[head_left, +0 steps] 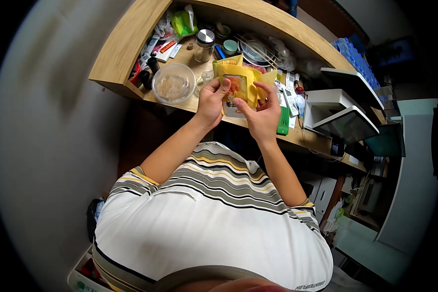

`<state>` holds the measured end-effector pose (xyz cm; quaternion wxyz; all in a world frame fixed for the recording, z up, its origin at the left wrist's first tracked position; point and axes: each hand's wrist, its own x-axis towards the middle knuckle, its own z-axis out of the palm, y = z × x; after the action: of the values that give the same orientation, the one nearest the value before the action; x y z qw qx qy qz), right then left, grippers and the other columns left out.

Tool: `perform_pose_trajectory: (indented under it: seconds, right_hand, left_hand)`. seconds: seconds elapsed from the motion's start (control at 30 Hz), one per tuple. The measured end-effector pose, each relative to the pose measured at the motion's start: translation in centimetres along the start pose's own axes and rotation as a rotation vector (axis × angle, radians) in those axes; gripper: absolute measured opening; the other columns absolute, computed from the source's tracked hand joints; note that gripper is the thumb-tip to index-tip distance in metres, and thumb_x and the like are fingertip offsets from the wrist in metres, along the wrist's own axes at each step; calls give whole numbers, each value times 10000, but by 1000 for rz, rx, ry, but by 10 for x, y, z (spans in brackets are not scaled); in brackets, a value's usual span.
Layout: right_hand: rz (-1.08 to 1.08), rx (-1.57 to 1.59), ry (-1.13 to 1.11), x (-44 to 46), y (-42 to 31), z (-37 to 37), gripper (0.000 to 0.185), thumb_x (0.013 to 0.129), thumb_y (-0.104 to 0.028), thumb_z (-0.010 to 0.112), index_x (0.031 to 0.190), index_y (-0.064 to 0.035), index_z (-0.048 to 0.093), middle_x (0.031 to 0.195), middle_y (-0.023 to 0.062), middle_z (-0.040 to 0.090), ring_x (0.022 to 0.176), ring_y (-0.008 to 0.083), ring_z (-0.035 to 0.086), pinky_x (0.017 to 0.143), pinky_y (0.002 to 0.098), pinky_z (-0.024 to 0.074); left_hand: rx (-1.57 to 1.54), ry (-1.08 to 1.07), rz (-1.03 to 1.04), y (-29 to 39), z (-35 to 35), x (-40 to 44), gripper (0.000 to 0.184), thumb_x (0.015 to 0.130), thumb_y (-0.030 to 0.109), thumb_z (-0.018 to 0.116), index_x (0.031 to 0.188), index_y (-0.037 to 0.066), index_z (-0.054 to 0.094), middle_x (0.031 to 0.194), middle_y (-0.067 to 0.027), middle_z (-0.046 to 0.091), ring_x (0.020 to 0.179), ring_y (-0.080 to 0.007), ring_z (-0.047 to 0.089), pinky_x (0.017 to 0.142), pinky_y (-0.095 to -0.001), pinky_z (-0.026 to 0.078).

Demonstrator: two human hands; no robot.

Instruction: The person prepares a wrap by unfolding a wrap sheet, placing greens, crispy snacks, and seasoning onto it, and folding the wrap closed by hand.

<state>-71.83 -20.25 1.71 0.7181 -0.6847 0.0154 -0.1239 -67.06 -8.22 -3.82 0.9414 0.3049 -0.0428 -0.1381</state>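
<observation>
A yellow packet (250,80) with a printed picture on its front is held up above the desk's front edge. My left hand (211,103) grips the packet's left side, thumb on the front. On the right side, my right hand (264,113) holds it with the thumb across the lower front and the fingers bent near the right edge. To the left of the packet sits a round clear plastic container (173,83), with something pale in it. A glass jar with a silver lid (205,37) stands behind my left hand.
The wooden desk (126,46) has a raised rim along its back. Plates (255,50), a small green bowl (230,46) and a green-and-white bag (182,22) lie toward the back. At the right are a green box (282,121), a remote (291,103) and screens (348,124).
</observation>
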Motion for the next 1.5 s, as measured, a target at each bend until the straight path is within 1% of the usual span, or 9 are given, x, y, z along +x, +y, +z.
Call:
perform_pose_trajectory:
  seconds: [0.1, 0.27, 0.4, 0.57, 0.8, 1.07, 1.33, 1.47, 1.5]
  right_hand:
    - [52, -73, 41, 0, -3, 3, 408, 766, -23, 775, 1103, 48, 555, 1029, 117, 612, 807, 140, 647, 698, 234, 565]
    - [98, -280, 141, 5, 16, -13, 213, 780, -81, 785, 901, 22, 643, 898, 32, 637, 693, 61, 591, 594, 189, 479]
    - [157, -70, 154, 5, 13, -17, 210, 790, -83, 775, 907, 25, 637, 820, 30, 631, 689, 66, 578, 588, 200, 488]
    - [49, 286, 194, 5, 36, -28, 231, 850, -76, 717, 1010, -6, 564, 946, 31, 627, 809, 83, 589, 698, 216, 489]
    - [40, 472, 142, 3, 13, -27, 245, 892, -105, 672, 1054, -29, 504, 1052, 69, 619, 918, 108, 584, 825, 248, 466]
    - [-57, 217, -6, -5, 2, -19, 199, 910, -121, 652, 1032, -32, 522, 995, 26, 599, 921, 99, 545, 837, 253, 434]
    - [-32, 190, -182, -24, 12, -3, 141, 920, -89, 621, 1010, -58, 517, 914, -10, 555, 903, 94, 505, 850, 252, 404]
    - [-69, 34, -287, -28, 29, -3, 134, 914, -112, 611, 966, -36, 515, 972, 52, 571, 896, 139, 531, 805, 289, 442]
    - [-90, -75, -303, -27, 30, -3, 150, 893, -115, 615, 951, -30, 506, 1026, 125, 580, 891, 221, 564, 788, 309, 458]
  left_hand:
    - [-6, -37, -33, 4, 8, 0, 368, 968, 333, 535, 1122, 1, 578, 1063, -101, 643, 982, -182, 628, 864, -315, 509]
    - [-168, -42, -65, -1, 8, 4, 363, 992, 257, 396, 1188, -21, 524, 1140, -126, 612, 1043, -213, 614, 936, -359, 475]
    - [-171, -74, -67, -3, 9, 6, 395, 966, 279, 392, 1193, -13, 532, 1197, -133, 598, 1109, -221, 574, 1010, -359, 402]
    - [-15, -5, -31, -8, 4, 10, 282, 983, 208, 404, 1174, 26, 502, 1120, -94, 573, 1053, -177, 544, 960, -328, 416]
    - [-138, 109, 51, -19, 9, 13, 297, 1000, 217, 465, 1252, 69, 413, 1154, -73, 544, 1066, -162, 529, 962, -316, 411]
    - [-160, -5, -177, -25, 5, 15, 491, 1012, 455, 329, 1289, 77, 477, 1216, -85, 574, 1118, -216, 567, 965, -381, 445]
    - [-273, -46, -212, -25, -13, 6, 479, 1011, 470, 320, 1224, 85, 509, 1119, -75, 608, 1004, -191, 612, 869, -346, 497]
    - [-393, -100, -201, -28, -23, 3, 567, 925, 544, 372, 1195, 66, 517, 1099, -95, 607, 963, -209, 610, 834, -352, 508]
    - [-372, -104, -180, -24, -18, 2, 539, 960, 530, 335, 1184, 76, 521, 1078, -89, 614, 943, -202, 620, 822, -344, 515]
